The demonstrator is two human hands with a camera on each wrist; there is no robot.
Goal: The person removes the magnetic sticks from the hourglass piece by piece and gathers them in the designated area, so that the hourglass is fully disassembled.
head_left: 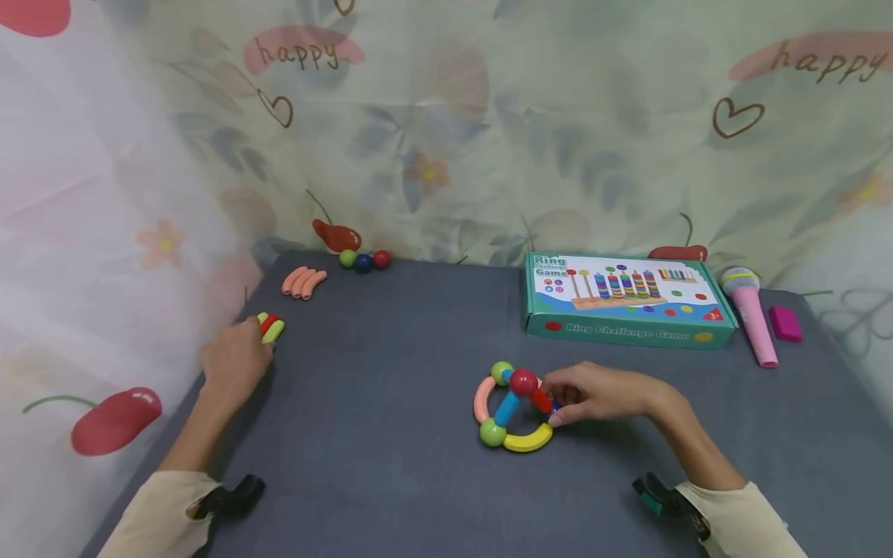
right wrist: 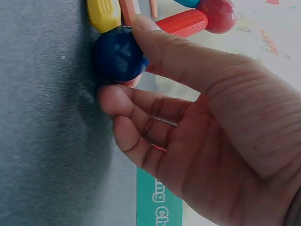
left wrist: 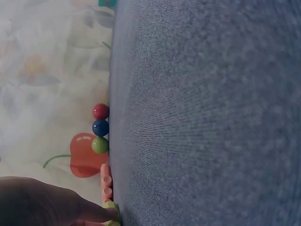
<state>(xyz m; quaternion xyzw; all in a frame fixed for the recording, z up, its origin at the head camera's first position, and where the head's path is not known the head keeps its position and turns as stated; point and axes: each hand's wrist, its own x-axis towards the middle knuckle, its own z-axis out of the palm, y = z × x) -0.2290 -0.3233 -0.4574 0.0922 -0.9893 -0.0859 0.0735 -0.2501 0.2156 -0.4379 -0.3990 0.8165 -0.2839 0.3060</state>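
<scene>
Along the table point(head_left: 377, 465)'s left edge, our left hand point(head_left: 237, 358) touches the red and green pieces point(head_left: 273, 328); we cannot tell whether its grip has closed round any. Right of centre sits the ball-and-stick frame point(head_left: 508, 409), its blue ball point(right wrist: 117, 55) pinched in the grip of our right hand point(head_left: 601, 391).

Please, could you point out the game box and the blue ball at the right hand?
Game box point(head_left: 628, 296): head view, on its printed lid.
Blue ball point(right wrist: 116, 54): right wrist view, on its visible middle.
</scene>
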